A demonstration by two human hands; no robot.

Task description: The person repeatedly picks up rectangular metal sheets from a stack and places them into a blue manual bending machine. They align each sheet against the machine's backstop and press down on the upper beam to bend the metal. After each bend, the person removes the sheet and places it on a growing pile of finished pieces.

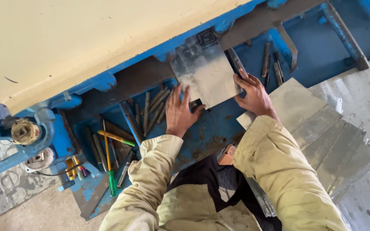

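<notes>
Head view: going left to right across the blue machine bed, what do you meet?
Round knob → green-handled screwdriver → left hand → metal sheet → right hand → stacked sheets.

A silver-grey metal sheet (204,70) with a dark square stamp is seen on a blue-painted machine bed (210,132) marked by rust-brown patches. The machine's upper body (86,38) is coloured cream. Beige, stained sleeves (279,171) are worn. Grey plates (335,141) are stacked, dull and streaked. A screwdriver (109,164) is yellow-shafted, green-handled. Dark grey rods (153,111) are noted.
</notes>
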